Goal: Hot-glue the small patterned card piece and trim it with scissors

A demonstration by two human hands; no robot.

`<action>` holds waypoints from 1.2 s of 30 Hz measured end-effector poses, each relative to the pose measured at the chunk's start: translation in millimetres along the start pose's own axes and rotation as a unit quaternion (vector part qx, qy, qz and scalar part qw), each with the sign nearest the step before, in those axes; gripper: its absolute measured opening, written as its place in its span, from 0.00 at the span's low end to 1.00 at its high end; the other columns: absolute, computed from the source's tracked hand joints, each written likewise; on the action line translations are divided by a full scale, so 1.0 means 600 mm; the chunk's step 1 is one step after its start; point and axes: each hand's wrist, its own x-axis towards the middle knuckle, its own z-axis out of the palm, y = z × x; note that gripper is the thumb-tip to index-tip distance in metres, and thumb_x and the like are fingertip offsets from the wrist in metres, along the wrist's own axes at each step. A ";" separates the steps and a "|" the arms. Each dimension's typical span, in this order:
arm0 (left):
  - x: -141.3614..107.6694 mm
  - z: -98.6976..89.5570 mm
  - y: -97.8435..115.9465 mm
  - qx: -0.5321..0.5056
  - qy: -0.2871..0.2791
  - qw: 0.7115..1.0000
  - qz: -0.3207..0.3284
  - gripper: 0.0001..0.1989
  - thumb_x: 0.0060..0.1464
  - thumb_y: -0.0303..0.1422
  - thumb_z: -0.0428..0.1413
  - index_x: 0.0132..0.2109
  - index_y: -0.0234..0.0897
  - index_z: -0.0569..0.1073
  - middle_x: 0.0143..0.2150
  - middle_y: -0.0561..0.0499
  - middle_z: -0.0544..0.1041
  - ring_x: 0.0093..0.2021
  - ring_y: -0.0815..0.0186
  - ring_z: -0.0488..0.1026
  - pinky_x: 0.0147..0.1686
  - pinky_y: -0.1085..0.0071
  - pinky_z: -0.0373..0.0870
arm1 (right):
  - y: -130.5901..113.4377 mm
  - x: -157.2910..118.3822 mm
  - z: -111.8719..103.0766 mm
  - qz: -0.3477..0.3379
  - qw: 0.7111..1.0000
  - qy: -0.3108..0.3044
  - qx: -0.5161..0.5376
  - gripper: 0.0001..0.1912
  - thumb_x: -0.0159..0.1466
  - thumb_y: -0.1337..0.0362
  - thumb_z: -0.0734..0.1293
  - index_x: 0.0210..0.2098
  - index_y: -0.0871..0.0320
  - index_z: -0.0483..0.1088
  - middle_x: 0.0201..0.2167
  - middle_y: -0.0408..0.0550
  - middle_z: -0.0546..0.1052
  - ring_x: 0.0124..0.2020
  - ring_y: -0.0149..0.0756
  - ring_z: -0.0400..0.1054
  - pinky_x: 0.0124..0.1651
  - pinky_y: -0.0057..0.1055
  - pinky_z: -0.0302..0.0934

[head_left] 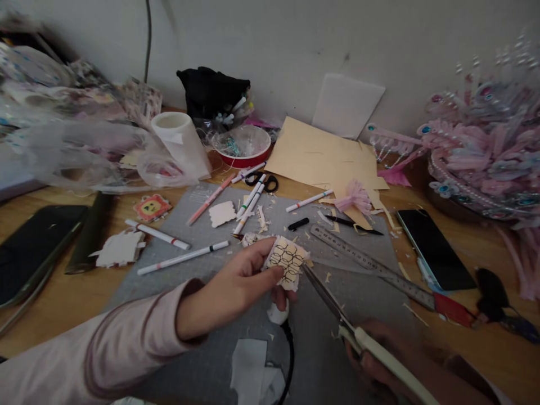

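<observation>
My left hand (248,275) pinches a small cream paper piece (287,262) with wavy edges and black looping lines drawn on it. In my right hand (379,349) is a pair of scissors (329,304) with pale handles, its blade tips at the right edge of the paper piece. Part of the right hand lies in shadow behind the handles. Just below the left fingers is a white rounded object (278,313) with a black cord. Both hands are above a grey cutting mat (177,315) strewn with paper scraps.
Several white markers (183,257) lie on the mat, with a steel ruler (371,261) at right. Phones (436,247) flank the mat on both sides. Behind stand a white roll (181,146), a red-rimmed bowl (244,149) and cream card sheets (324,154). Pink beaded ornaments (481,152) fill the right.
</observation>
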 end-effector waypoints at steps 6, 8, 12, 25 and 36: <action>-0.002 0.001 -0.002 0.009 0.010 1.000 0.003 0.09 0.54 0.34 0.51 0.41 0.33 0.65 0.27 0.50 0.74 0.23 0.70 0.70 0.25 0.75 0.66 | -0.005 0.000 0.000 0.010 1.000 -0.001 0.017 0.27 0.52 0.39 0.62 0.33 0.58 0.61 0.25 0.41 0.63 0.22 0.24 0.55 0.24 0.22 0.55; -0.002 0.001 -0.002 0.002 0.004 1.000 0.003 0.09 0.54 0.34 0.52 0.41 0.33 0.65 0.27 0.51 0.74 0.23 0.70 0.70 0.24 0.74 0.66 | -0.004 0.001 0.000 0.011 1.000 -0.005 0.023 0.27 0.52 0.39 0.62 0.34 0.58 0.61 0.26 0.42 0.64 0.22 0.25 0.56 0.24 0.23 0.55; -0.001 0.002 0.000 0.005 0.001 1.000 -0.001 0.09 0.53 0.34 0.53 0.39 0.33 0.66 0.26 0.51 0.73 0.22 0.70 0.70 0.24 0.74 0.66 | 0.013 0.004 -0.003 -0.024 1.000 0.003 0.020 0.22 0.55 0.44 0.63 0.34 0.58 0.63 0.26 0.43 0.65 0.23 0.26 0.58 0.24 0.23 0.56; -0.001 0.007 0.007 -0.009 -0.003 1.000 -0.004 0.09 0.52 0.34 0.53 0.38 0.33 0.67 0.27 0.52 0.72 0.23 0.72 0.69 0.24 0.77 0.67 | 0.006 0.003 0.000 -0.025 1.000 0.008 0.008 0.22 0.56 0.44 0.62 0.30 0.58 0.61 0.22 0.40 0.62 0.19 0.23 0.54 0.19 0.20 0.51; 0.000 0.002 0.000 0.015 -0.024 1.000 0.004 0.08 0.54 0.34 0.51 0.40 0.33 0.65 0.27 0.51 0.72 0.23 0.71 0.69 0.24 0.76 0.67 | 0.007 0.005 0.003 -0.011 0.999 0.010 0.035 0.20 0.54 0.45 0.65 0.32 0.56 0.61 0.23 0.39 0.62 0.19 0.22 0.54 0.18 0.18 0.52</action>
